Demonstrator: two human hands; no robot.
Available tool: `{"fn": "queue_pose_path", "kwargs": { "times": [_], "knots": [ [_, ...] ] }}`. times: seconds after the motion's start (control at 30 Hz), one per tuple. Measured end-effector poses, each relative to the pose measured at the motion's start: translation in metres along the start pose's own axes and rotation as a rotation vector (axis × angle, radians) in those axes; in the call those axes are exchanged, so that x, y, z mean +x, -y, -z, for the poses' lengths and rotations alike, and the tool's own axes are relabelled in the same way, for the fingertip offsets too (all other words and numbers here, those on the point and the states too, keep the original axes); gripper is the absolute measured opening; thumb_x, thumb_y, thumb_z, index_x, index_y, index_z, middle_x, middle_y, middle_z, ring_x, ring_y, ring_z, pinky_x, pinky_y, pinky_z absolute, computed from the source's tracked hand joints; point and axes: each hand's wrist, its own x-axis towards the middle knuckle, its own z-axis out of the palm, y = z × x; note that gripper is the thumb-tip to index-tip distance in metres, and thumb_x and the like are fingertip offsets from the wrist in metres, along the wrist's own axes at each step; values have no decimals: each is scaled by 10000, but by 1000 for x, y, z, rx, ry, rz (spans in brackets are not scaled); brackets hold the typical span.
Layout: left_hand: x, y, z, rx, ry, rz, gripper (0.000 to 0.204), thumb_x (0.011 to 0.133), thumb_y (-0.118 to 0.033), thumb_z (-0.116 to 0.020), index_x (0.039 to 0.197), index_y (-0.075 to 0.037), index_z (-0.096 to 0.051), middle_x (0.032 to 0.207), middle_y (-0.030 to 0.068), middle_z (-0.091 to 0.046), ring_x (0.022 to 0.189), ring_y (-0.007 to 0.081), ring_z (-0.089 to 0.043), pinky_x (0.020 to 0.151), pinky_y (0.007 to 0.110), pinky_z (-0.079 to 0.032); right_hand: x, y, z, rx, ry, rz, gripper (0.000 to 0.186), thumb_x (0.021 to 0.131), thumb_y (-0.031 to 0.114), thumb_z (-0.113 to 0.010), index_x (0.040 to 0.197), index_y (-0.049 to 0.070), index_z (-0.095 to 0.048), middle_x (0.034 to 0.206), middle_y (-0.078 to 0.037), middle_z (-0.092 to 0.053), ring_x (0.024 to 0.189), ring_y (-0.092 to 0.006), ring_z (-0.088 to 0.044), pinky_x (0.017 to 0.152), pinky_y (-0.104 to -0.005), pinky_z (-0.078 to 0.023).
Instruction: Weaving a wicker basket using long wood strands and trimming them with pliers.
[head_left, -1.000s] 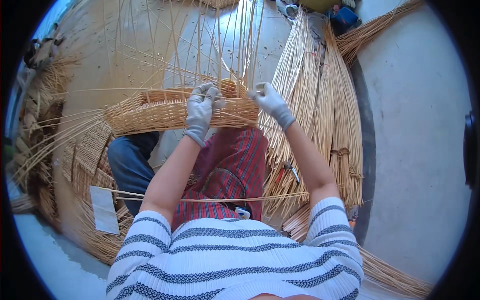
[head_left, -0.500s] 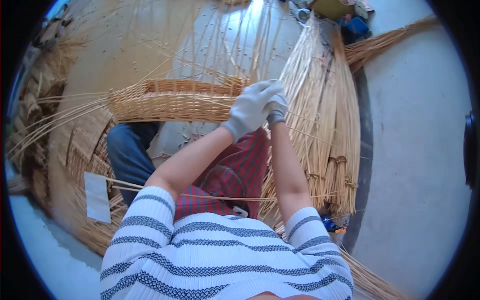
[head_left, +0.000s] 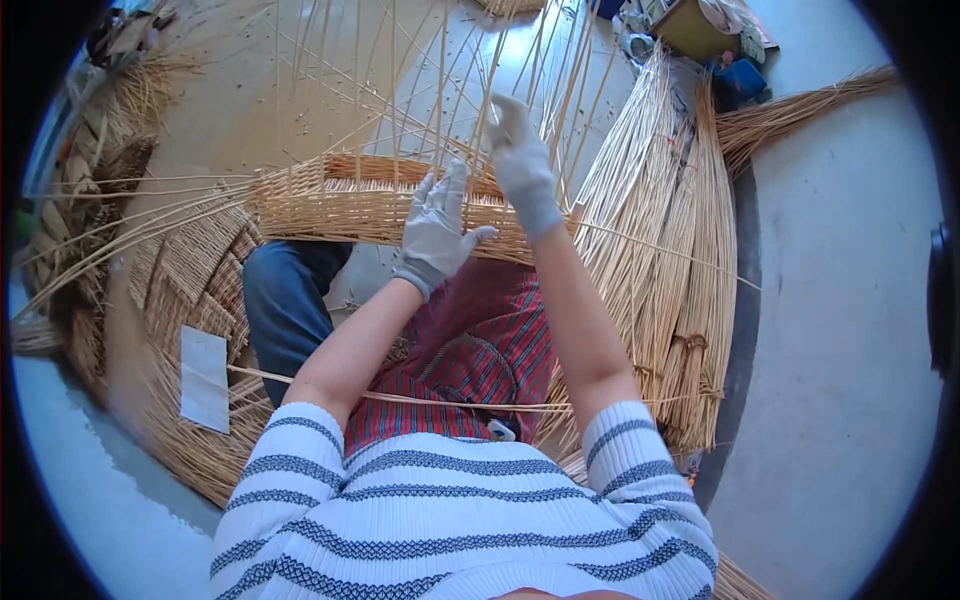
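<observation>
A long, narrow wicker basket [head_left: 340, 212] of tan rods lies across in front of my lap, with upright rods [head_left: 440, 90] rising from its far side. My left hand [head_left: 438, 225], in a pale grey glove, lies against its near wall, fingers stretched up over the rim and thumb out to the right; it is open. Above the basket's right part is my right hand [head_left: 522, 165], gloved alike and raised among the uprights. Its fingers are curled and slightly blurred; what they hold, if anything, cannot be made out. Loose rod ends stick out beyond both basket ends.
Large bundles of pale rods [head_left: 640, 220] lie at the right, some tied. A browner bundle [head_left: 800, 110] and a blue container [head_left: 738, 78] sit at the far right. Woven panels [head_left: 190, 260] and a white sheet [head_left: 205, 378] are at the left. A red checked cloth [head_left: 480, 340] covers my lap.
My hands, together at the basket's right end before, have parted. The left has moved left onto the wall and spread its fingers; the right has risen away among the uprights.
</observation>
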Motion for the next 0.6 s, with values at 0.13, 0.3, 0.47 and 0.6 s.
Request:
{"fn": "queue_pose_path", "kwargs": {
  "times": [0.13,0.3,0.47,0.6],
  "knots": [
    [10,-15,-23,151,39,-16,1072,852,-639,-576,1559,35,-134,1593,198,-298,1501,268,-256,1245,442,-114,49,-39,-23,-223,15,82,900,832,-32,-673,1585,152,-214,1506,-239,-421,1315,-357,-505,1088,-407,-429],
    [6,15,-13,220,24,-63,916,888,-563,-579,1557,-44,-229,1481,132,-500,1440,247,-388,1242,507,-49,-39,-10,6,788,-414,-33,620,979,29,-545,1517,136,-255,882,-86,-632,814,-188,-639,735,-354,-556],
    [12,13,-8,87,58,-99,726,888,-481,-625,1496,-146,-414,1088,44,-665,1134,192,-591,1204,528,-160,-121,-29,45,896,-362,-531,207,1065,208,-470,1230,86,-490,900,-108,-702,869,-233,-711,847,-368,-601],
    [8,-20,-3,305,-97,-128,657,878,-464,-640,1460,-201,-486,1300,108,-592,1344,256,-458,1210,590,-90,-123,-52,100,558,-396,-746,220,1038,250,-537,1023,41,-602,956,-94,-712,833,-170,-702,605,-261,-584]
  ]
}}
